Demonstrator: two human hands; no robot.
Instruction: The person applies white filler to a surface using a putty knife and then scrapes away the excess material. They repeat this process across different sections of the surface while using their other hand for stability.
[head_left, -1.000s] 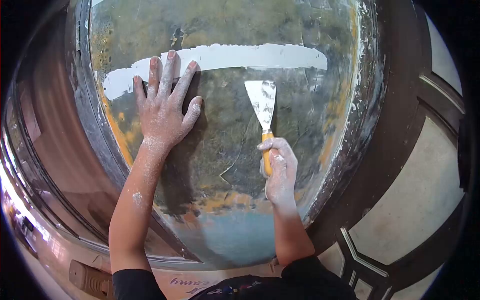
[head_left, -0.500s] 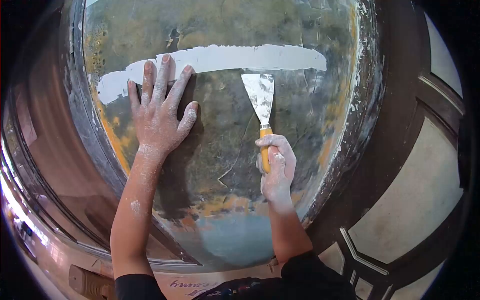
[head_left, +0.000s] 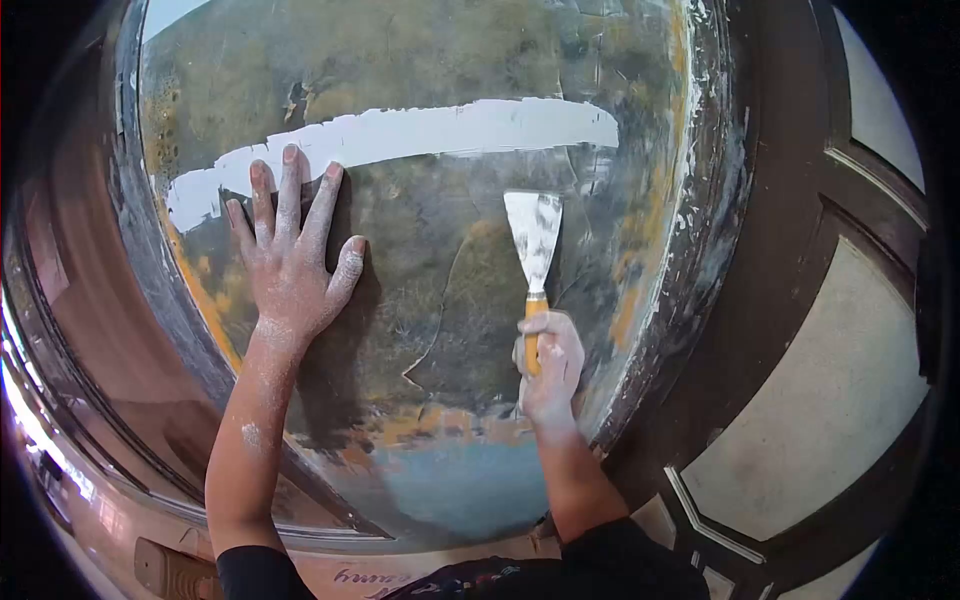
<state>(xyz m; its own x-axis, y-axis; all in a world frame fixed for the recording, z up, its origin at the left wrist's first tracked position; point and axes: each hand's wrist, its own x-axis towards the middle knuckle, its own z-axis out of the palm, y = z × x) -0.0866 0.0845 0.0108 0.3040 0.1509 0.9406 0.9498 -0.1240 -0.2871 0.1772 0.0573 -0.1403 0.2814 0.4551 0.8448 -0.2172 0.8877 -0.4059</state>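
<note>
My right hand [head_left: 552, 362] is wrapped round the yellow handle of a putty knife [head_left: 533, 230], whose metal blade points up and is smeared with white and grey. The blade sits below a white band [head_left: 470, 128] that runs across the stained panel [head_left: 400, 260]. Spread flat, my left hand [head_left: 292, 255] rests against the panel, with its fingertips over the lower edge of the band's left part. White dust coats both hands.
A worn, paint-flecked frame edge [head_left: 690, 200] borders the panel on the right, and a grey frame strip [head_left: 150, 215] on the left. A dark door with pale panels [head_left: 800, 400] stands at the right. A brown object [head_left: 175, 568] is at lower left.
The putty knife in my right hand has moved down, away from the white band. My left hand stays flat in the same place on the panel. The whole view has shifted slightly.
</note>
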